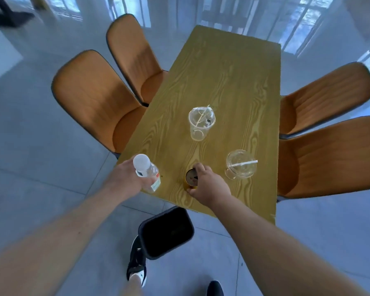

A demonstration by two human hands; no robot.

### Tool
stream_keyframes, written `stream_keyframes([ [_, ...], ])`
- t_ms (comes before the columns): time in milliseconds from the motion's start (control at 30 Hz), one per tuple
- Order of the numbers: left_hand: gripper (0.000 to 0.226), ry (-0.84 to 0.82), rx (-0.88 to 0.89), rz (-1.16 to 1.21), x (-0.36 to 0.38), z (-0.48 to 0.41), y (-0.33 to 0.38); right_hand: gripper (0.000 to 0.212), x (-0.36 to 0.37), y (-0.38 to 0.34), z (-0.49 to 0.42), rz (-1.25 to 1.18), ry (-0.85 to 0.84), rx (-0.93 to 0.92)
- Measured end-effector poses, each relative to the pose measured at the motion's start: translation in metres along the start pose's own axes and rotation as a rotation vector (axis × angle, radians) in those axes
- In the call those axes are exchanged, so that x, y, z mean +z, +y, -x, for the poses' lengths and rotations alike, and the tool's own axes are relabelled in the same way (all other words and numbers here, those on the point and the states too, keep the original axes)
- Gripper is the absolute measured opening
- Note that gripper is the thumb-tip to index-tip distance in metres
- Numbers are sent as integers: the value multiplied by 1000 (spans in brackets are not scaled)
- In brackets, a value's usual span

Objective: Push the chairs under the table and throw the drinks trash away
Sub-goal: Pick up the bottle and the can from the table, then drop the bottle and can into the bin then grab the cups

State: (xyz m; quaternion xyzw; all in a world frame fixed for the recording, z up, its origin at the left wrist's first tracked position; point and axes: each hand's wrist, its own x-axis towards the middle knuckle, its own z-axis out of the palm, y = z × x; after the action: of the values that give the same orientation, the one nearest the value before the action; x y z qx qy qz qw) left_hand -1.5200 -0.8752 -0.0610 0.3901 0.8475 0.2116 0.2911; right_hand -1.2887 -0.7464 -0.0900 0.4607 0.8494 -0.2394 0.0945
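Note:
My left hand [128, 178] grips a clear plastic bottle [149, 174] with a white cap at the near left corner of the wooden table [222, 82]. My right hand [207, 186] is wrapped around a gold drinks can [190, 180] that stands on the table. A clear plastic cup [201, 122] with a straw stands mid-table. A second clear cup with a domed lid and white straw [240, 165] stands to the right of the can. A black waste bin [166, 231] sits on the floor below the table's near edge.
Two orange chairs [94, 99] [135, 54] stand along the table's left side and two more [323, 97] [333, 157] along the right, all close to the table. My feet [137, 268] are on the grey tiled floor by the bin.

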Motion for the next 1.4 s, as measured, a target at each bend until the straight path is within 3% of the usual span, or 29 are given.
stream_keyframes([
  [233,53,-19,-184,36,43,138,-11,68,22,13,85,85,-147,-216],
  [500,58,212,-157,83,32,197,-36,66,4,-15,133,17,28,-290],
  [767,61,209,-98,158,59,192,-96,65,66,-18,132,-31,115,-295],
  [1100,64,219,-222,197,170,131,-170,65,206,38,45,-30,0,-189],
  [1400,62,230,-266,117,203,101,-181,69,245,53,8,-47,-38,-147],
])
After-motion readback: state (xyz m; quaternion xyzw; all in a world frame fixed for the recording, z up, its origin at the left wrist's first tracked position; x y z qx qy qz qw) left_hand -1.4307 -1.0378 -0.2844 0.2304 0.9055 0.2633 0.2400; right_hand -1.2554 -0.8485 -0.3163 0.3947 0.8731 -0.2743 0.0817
